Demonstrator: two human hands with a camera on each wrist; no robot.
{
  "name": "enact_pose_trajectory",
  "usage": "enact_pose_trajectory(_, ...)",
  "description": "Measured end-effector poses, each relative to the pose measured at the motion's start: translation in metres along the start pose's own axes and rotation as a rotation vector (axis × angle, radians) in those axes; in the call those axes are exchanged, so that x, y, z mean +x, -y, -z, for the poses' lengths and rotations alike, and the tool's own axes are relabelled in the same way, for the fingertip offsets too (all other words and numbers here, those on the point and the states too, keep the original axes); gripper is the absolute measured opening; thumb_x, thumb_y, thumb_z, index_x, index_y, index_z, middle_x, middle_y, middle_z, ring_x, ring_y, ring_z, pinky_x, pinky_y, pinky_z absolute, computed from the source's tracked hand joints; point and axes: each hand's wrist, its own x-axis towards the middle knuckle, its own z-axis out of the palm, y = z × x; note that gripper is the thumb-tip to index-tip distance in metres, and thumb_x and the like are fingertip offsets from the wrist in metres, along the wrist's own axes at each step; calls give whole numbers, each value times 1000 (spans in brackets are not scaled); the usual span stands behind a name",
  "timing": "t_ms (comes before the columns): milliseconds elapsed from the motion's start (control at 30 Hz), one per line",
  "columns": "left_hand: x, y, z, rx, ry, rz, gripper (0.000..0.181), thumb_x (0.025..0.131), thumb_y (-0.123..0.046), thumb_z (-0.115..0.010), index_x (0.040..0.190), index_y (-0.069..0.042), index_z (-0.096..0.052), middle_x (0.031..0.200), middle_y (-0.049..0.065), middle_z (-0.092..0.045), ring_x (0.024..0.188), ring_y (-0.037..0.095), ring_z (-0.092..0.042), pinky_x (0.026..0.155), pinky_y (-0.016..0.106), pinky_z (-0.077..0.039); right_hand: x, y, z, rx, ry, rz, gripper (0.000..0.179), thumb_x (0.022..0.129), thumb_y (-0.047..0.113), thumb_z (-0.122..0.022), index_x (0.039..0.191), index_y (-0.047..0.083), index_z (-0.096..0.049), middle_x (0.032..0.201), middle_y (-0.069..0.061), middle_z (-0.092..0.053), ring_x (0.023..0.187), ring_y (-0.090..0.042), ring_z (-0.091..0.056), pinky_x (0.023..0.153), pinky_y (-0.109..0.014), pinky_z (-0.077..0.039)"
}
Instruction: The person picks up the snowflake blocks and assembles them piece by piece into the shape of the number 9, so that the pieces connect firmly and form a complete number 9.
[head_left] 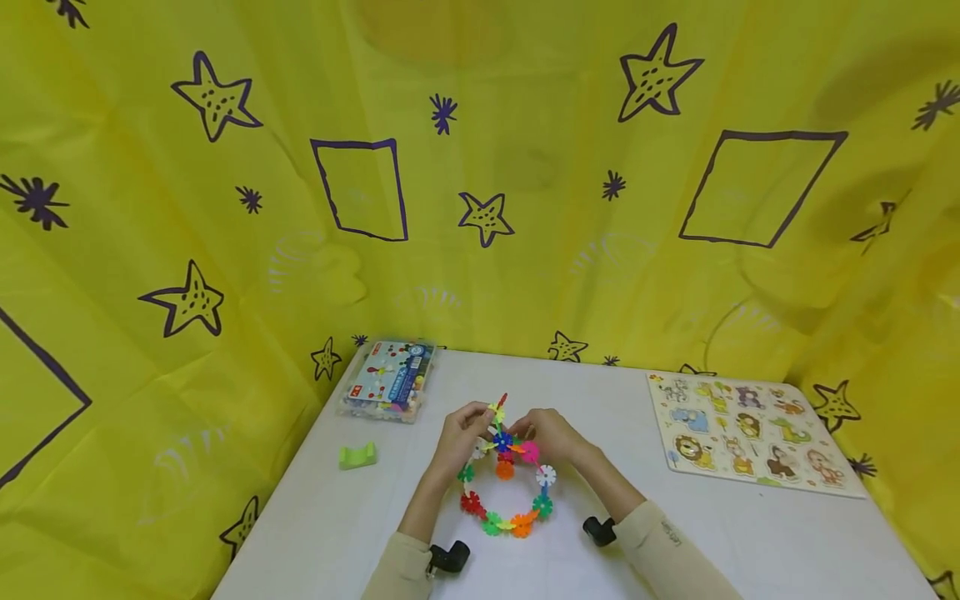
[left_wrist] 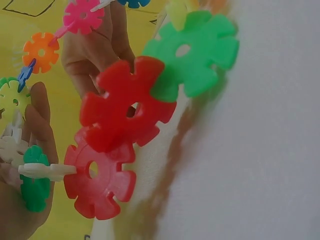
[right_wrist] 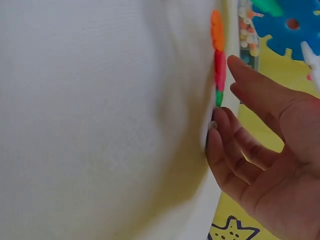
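Observation:
A ring of colourful snowflake discs [head_left: 470, 503] stands over the white table between both hands. My left hand [head_left: 459, 433] grips it at the upper left, thumb and fingers about the discs near a yellow disc [head_left: 497, 412]. Red discs [left_wrist: 129, 107] and a green disc [left_wrist: 195, 52] fill the left wrist view. At the upper right is my right hand [head_left: 551, 433], beside a pink disc [head_left: 530, 452]. In the right wrist view its thumb stands apart from the loosely bent fingers [right_wrist: 232, 150], whose tips are at a small line of orange, red and green pieces [right_wrist: 219, 65].
A clear box of small parts with a blue label [head_left: 390, 379] lies at the back left. Nearer is a light green block [head_left: 357, 456]. An animal puzzle board [head_left: 750, 429] lies at the right. Behind the table hangs a yellow curtain [head_left: 525, 275] with stars.

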Motion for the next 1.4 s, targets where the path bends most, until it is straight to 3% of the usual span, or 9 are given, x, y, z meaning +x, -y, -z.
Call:
enact_pose_trajectory(200, -1, -1, -1, 12, 16, 16, 37, 107, -33, -61, 135, -10, -66, 98, 9, -76, 82, 21, -69, 80, 36, -54, 2, -2, -4, -70, -24, 60, 28, 75, 18, -95, 97, 5, -83, 87, 4, -71, 80, -12, -63, 74, -28, -56)
enact_pose_trajectory(433, -2, -5, -2, 28, 10, 10, 33, 107, -32, -61, 134, -14, -69, 93, 5, -71, 79, 17, -66, 82, 35, -52, 1, -3, -7, -86, -75, 54, 21, 76, 18, -95, 85, 10, -78, 83, 3, -71, 78, -13, -65, 75, -31, -58)
enact_pose_trajectory(667, -1, -6, -4, 7, 10, -14, 30, 109, -24, -58, 133, -11, -69, 99, 10, -71, 77, 16, -64, 77, 31, -55, -4, 3, -4, 28, -103, -21, 13, 88, 1, -80, 85, 13, -76, 78, 8, -70, 73, -9, -63, 73, -26, -57)
enact_pose_trajectory(767, 0, -5, -3, 5, 20, -19, 30, 109, -28, -58, 132, -13, -70, 108, 20, -71, 78, 17, -63, 78, 30, -55, -6, 9, 2, 110, -147, -43, 11, 90, 0, -79, 89, 11, -78, 80, 5, -72, 72, -11, -66, 70, -25, -58)
enact_pose_trajectory(900, 0, -4, -2, -7, 39, -32, 31, 107, -32, -61, 132, -17, -70, 120, 29, -67, 81, 17, -63, 79, 29, -56, -7, 21, 13, 269, -265, -83, 6, 90, 5, -81, 95, 7, -79, 82, -3, -76, 72, -24, -75, 70, -38, -63)
enact_pose_trajectory(1000, -1, -3, -2, 3, 35, -24, 33, 106, -35, -63, 133, -17, -70, 111, 22, -71, 82, 18, -63, 80, 30, -56, -7, 29, 21, 367, -358, -92, 8, 90, 6, -82, 97, 4, -79, 83, -7, -77, 75, -32, -77, 73, -49, -62)
enact_pose_trajectory(1133, 0, -3, -2, 16, 30, -8, 35, 107, -36, -61, 132, -14, -69, 96, 9, -73, 80, 18, -63, 79, 31, -55, -7, 39, 30, 439, -450, -73, 12, 89, 9, -83, 100, 3, -79, 86, -10, -78, 76, -33, -77, 71, -41, -63)
enact_pose_trajectory(1267, 0, -4, -3, 6, 55, -9, 40, 109, -36, -57, 132, -5, -69, 95, 11, -75, 79, 17, -62, 75, 29, -52, -7, 48, 35, 462, -485, -53, 16, 90, 10, -83, 103, 3, -80, 91, -12, -78, 76, -30, -78, 69, -31, -62)
enact_pose_trajectory(1400, 0, -4, -3, -3, 77, -14, 42, 111, -35, -52, 131, -2, -69, 99, 16, -75, 80, 15, -63, 73, 27, -50, -8, 53, 37, 470, -494, -46, 16, 91, 11, -83, 104, 4, -80, 92, -11, -79, 75, -26, -78, 70, -31, -62)
